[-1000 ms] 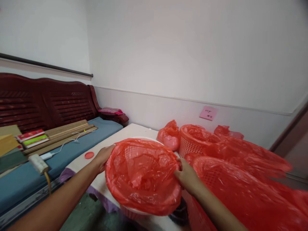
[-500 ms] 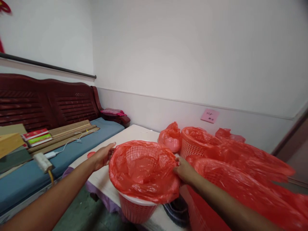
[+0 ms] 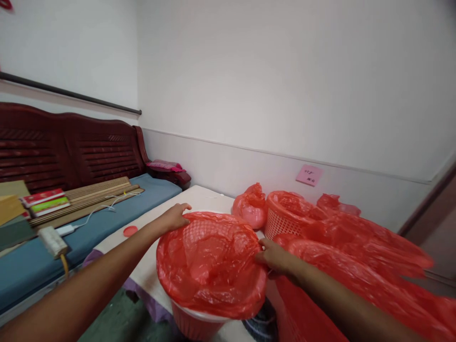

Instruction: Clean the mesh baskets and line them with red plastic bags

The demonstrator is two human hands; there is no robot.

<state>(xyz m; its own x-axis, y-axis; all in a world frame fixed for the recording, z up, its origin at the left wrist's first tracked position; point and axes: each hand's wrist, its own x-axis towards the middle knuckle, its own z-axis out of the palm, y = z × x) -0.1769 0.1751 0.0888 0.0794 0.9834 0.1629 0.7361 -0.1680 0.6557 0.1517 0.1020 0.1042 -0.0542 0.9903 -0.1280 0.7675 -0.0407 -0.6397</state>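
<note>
A white-rimmed plastic basket (image 3: 199, 323) stands on the cloth-covered table in front of me. A thin red plastic bag (image 3: 210, 266) lines it, its edge folded out over the rim. My left hand (image 3: 174, 217) is at the far left of the rim, fingers closed on the bag's edge; some fingertips are hidden. At the right side of the rim my right hand (image 3: 274, 256) pinches the same bag. A dark round object (image 3: 261, 323) sits beside the basket, partly covered by it.
More red-lined baskets (image 3: 285, 221) crowd the right, with a bunched red bag (image 3: 250, 206) behind. A red disc (image 3: 130, 231) lies on the table (image 3: 199, 194). Left is a wooden bench (image 3: 71, 142) with a power strip (image 3: 52, 241), cardboard and boxes. A pink note (image 3: 308, 175) is on the wall.
My left hand has moved from the left side of the rim up and right to its far left edge. The right hand stays at the right rim. The view has shifted slightly.
</note>
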